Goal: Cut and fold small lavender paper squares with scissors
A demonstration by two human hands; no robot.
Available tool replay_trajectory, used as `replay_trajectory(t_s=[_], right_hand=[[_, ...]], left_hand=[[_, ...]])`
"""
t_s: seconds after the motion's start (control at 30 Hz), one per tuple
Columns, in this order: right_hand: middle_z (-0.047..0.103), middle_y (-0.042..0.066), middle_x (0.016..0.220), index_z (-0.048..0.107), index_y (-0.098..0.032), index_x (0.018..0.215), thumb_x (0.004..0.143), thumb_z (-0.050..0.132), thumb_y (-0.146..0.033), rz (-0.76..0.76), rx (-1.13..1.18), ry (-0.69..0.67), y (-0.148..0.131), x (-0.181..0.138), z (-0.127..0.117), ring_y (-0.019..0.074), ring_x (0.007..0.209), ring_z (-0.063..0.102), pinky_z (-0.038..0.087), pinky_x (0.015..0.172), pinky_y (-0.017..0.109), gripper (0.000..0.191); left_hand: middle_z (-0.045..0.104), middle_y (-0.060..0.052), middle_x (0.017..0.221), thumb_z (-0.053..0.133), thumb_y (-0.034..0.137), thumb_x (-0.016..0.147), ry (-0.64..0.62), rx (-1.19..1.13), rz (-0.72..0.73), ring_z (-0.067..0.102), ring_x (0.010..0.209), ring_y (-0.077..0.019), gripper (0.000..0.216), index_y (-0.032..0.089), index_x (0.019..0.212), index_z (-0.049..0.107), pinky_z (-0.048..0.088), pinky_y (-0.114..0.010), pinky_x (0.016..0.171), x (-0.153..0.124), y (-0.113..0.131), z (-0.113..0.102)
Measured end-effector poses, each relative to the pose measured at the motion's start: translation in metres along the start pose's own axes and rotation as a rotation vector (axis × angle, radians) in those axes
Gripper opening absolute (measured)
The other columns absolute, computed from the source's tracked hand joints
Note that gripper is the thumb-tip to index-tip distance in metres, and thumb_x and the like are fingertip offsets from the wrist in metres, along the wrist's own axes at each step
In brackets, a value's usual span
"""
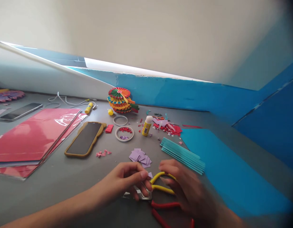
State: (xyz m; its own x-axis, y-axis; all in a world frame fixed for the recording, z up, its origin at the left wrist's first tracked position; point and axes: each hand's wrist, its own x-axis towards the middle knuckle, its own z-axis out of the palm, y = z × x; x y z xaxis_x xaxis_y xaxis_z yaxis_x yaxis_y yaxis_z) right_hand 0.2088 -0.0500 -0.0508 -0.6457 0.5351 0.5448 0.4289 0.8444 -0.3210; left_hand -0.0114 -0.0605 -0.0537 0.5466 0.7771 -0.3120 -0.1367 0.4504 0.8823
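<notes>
Low in the middle of the head view, my left hand [133,179] is closed in a pinch. A small lavender paper piece [150,174] shows at its thumb tip. Under its fingers lies the metal blade end of scissors [163,189] with one yellow and one red handle. My right hand [184,186], smeared by motion, hovers at the handles with bent fingers; whether it grips them is unclear. Just beyond the hands is a pile of lavender paper squares [140,156]. Teal folded paper strips [183,155] lie beyond my right hand.
A glue stick [146,126] stands uncapped behind the pile, beside tape rings [124,133] and red paper scraps [170,126]. Left are a phone [84,139] and red sheets [34,136]. Blue paper [222,164] covers the right; a folded-paper ornament [120,100] stands by the wall.
</notes>
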Motion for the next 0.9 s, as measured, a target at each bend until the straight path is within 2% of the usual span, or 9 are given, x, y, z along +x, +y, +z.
replay_trajectory(t_s=[0.07,0.1,0.23,0.47,0.63,0.77,0.9], right_hand=[[0.061,0.006,0.081,0.051,-0.019,0.094,0.103,0.027,-0.031,0.100,0.101,-0.027,-0.006,-0.001,0.011,0.0168,0.072,0.059,0.049,0.063,0.028,0.028],[0.059,0.005,0.078,0.050,-0.019,0.089,0.102,0.026,-0.033,0.104,0.126,-0.054,-0.009,-0.002,0.015,0.0168,0.068,0.056,0.047,0.061,0.028,0.030],[0.054,0.004,0.071,0.048,-0.019,0.078,0.101,0.025,-0.023,0.080,0.104,-0.090,-0.012,-0.004,0.024,0.0163,0.062,0.048,0.039,0.056,0.028,0.033],[0.055,0.004,0.069,0.050,-0.019,0.076,0.097,0.029,-0.016,0.035,0.088,-0.098,-0.010,-0.003,0.018,0.0169,0.062,0.047,0.035,0.056,0.028,0.030],[0.054,0.003,0.066,0.047,-0.019,0.071,0.095,0.033,-0.017,0.040,0.112,-0.106,-0.013,-0.001,0.016,0.0158,0.060,0.045,0.034,0.053,0.027,0.028],[0.052,0.003,0.064,0.044,-0.020,0.069,0.096,0.032,-0.021,0.076,0.175,-0.126,-0.014,-0.002,0.017,0.0157,0.059,0.044,0.035,0.052,0.027,0.029],[0.054,0.003,0.069,0.045,-0.021,0.073,0.098,0.027,-0.023,0.178,0.247,-0.191,-0.014,-0.004,0.016,0.0155,0.060,0.048,0.041,0.053,0.027,0.031]], left_hand=[[0.068,-0.004,0.079,0.061,0.040,0.085,-0.007,-0.020,-0.004,0.064,0.068,-0.0113,0.028,0.013,0.084,0.059,0.046,-0.017,0.054,0.001,-0.002,0.001],[0.068,-0.004,0.079,0.061,0.041,0.085,-0.018,-0.024,-0.002,0.064,0.068,-0.0114,0.028,0.013,0.084,0.059,0.046,-0.017,0.054,0.001,-0.004,0.002],[0.068,-0.004,0.078,0.062,0.041,0.084,-0.080,-0.033,-0.006,0.063,0.066,-0.0113,0.028,0.013,0.086,0.060,0.046,-0.017,0.052,-0.001,-0.011,0.006],[0.069,-0.005,0.078,0.062,0.043,0.084,-0.165,-0.103,-0.062,0.064,0.064,-0.0119,0.030,0.014,0.093,0.062,0.046,-0.017,0.049,0.000,-0.017,0.005],[0.068,-0.005,0.075,0.064,0.039,0.084,-0.219,-0.185,-0.097,0.063,0.058,-0.0093,0.027,0.012,0.087,0.061,0.045,-0.014,0.046,0.001,-0.022,0.005],[0.068,-0.005,0.074,0.064,0.040,0.083,-0.206,-0.188,-0.129,0.063,0.057,-0.0095,0.027,0.012,0.087,0.061,0.046,-0.016,0.048,0.000,-0.022,0.006],[0.068,-0.005,0.072,0.065,0.043,0.082,-0.173,-0.164,-0.134,0.062,0.056,-0.0100,0.031,0.013,0.085,0.063,0.047,-0.016,0.048,0.000,-0.020,0.007]])
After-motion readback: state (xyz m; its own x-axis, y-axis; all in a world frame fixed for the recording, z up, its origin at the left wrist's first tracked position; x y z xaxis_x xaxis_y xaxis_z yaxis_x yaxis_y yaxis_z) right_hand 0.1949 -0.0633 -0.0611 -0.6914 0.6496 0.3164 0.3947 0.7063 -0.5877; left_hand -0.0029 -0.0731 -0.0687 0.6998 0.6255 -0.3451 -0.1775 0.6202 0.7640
